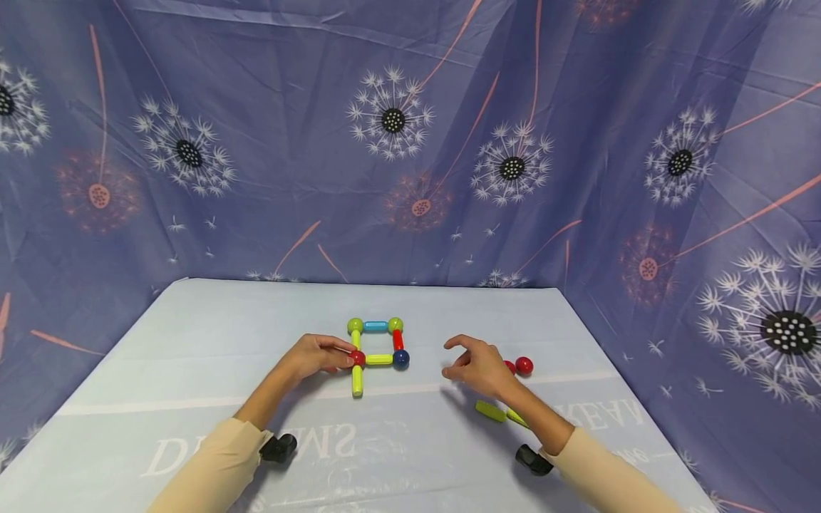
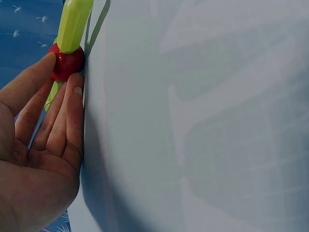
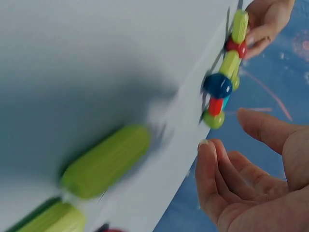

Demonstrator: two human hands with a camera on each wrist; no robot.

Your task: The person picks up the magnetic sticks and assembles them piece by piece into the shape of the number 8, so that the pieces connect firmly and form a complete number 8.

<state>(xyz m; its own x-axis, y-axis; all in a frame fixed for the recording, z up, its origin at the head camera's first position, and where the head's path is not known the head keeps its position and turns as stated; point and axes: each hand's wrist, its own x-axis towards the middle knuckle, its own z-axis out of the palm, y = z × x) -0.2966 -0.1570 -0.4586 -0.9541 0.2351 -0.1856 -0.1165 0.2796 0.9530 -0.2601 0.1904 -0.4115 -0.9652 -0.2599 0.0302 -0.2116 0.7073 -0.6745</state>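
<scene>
A square of balls and rods lies on the table, with green balls [image 1: 355, 325] at its far corners and a blue ball [image 1: 400, 359] at the near right. My left hand [image 1: 316, 355] pinches the red ball [image 2: 67, 64] at its near left corner between thumb and fingers. From that ball a yellow-green rod [image 1: 357, 381] points toward me. A light blue rod [image 1: 375, 326] forms the far side and a red rod [image 1: 398, 340] the right side. My right hand [image 1: 477, 365] hovers over the table right of the square, fingers loosely bent, holding nothing.
Two loose red balls [image 1: 524, 366] lie beyond my right wrist, one partly hidden by it. Loose yellow-green rods [image 3: 106, 162] rest on the table under my right forearm. A patterned blue-purple curtain [image 1: 308, 178] stands behind the pale table cover [image 1: 212, 335].
</scene>
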